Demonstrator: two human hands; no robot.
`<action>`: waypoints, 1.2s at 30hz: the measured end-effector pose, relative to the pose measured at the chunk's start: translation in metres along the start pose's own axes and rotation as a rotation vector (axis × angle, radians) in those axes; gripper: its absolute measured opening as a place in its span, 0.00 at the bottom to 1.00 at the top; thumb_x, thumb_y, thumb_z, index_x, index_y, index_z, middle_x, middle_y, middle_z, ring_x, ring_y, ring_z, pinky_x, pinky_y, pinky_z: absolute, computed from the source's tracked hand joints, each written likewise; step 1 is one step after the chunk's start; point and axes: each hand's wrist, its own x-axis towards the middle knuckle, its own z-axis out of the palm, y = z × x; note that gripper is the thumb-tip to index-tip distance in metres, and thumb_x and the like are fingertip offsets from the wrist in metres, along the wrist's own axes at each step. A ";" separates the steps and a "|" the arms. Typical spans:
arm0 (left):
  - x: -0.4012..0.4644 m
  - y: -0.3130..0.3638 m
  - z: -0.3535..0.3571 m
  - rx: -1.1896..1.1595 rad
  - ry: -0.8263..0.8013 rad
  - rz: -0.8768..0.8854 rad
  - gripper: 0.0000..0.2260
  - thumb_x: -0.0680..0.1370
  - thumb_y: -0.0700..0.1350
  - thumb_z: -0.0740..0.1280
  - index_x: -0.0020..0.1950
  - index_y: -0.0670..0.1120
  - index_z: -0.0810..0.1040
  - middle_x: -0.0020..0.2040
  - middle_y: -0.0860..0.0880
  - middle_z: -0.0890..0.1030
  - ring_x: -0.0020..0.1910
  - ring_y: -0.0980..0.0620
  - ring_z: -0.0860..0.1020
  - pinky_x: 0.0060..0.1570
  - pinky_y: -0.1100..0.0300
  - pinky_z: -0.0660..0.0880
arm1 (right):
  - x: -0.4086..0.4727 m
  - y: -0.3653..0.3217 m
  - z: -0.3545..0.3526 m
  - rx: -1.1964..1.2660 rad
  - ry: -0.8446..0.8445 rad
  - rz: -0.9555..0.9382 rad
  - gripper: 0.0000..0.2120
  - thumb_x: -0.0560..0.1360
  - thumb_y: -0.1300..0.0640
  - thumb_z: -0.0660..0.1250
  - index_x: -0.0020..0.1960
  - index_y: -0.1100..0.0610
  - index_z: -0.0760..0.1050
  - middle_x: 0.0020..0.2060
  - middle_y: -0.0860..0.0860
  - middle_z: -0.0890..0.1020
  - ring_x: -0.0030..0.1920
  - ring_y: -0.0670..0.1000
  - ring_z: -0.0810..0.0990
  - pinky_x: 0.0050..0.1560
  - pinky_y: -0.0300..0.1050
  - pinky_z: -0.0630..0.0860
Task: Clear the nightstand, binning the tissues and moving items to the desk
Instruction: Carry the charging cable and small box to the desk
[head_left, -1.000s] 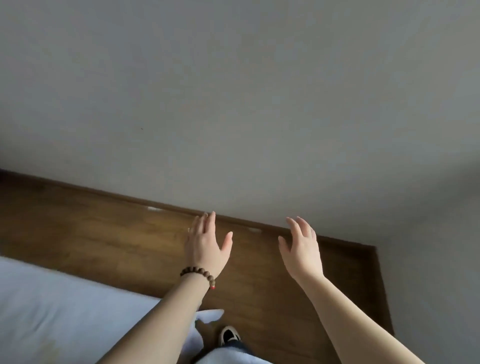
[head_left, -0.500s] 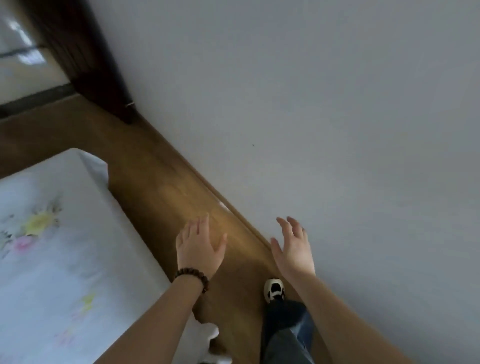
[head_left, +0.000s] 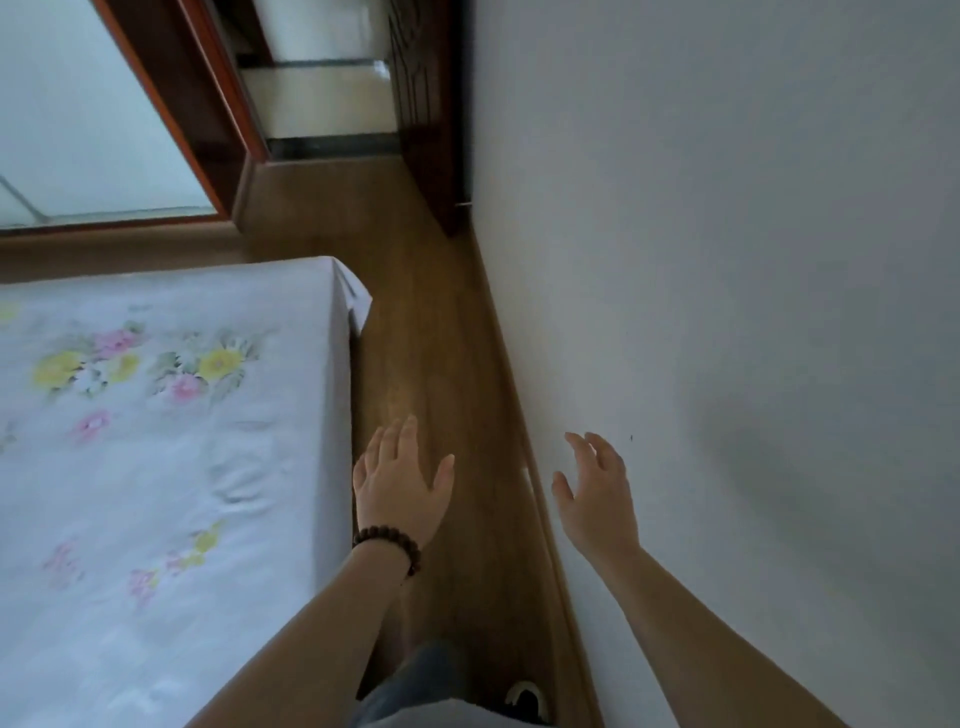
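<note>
Your left hand (head_left: 402, 486), with a bead bracelet (head_left: 390, 543) at the wrist, and your right hand (head_left: 597, 491) both hang empty with fingers spread over the wood floor (head_left: 441, 338). The bed (head_left: 171, 415) lies at 9 o'clock, the wall (head_left: 727, 260) at 3 o'clock, a doorway (head_left: 332, 98) at 12. Nightstand, tissues and table are out of view.

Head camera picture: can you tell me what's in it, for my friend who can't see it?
Two empty hands, left hand with a bead bracelet and right hand, reach forward, fingers open, over a narrow wooden floor. A bed with a flowered white sheet lies on the left, a plain white wall on the right, and a dark doorway ahead.
</note>
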 end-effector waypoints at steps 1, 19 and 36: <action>0.009 -0.002 -0.001 0.001 0.009 -0.024 0.30 0.76 0.63 0.55 0.74 0.50 0.59 0.74 0.48 0.65 0.74 0.47 0.59 0.71 0.46 0.57 | 0.014 -0.004 0.005 0.004 -0.016 -0.023 0.22 0.78 0.52 0.60 0.71 0.54 0.63 0.70 0.54 0.67 0.71 0.53 0.62 0.69 0.48 0.63; 0.381 -0.088 -0.055 0.010 0.083 -0.202 0.30 0.77 0.61 0.56 0.75 0.48 0.57 0.75 0.47 0.63 0.75 0.45 0.57 0.72 0.45 0.55 | 0.390 -0.176 0.110 0.013 -0.131 -0.143 0.22 0.78 0.53 0.61 0.71 0.55 0.65 0.70 0.55 0.68 0.70 0.55 0.64 0.69 0.52 0.66; 0.755 -0.119 -0.067 -0.018 0.193 -0.375 0.31 0.77 0.61 0.57 0.75 0.47 0.57 0.75 0.46 0.62 0.75 0.46 0.56 0.72 0.45 0.56 | 0.777 -0.305 0.186 -0.012 -0.202 -0.318 0.23 0.78 0.51 0.61 0.72 0.53 0.63 0.71 0.53 0.66 0.71 0.53 0.63 0.69 0.50 0.66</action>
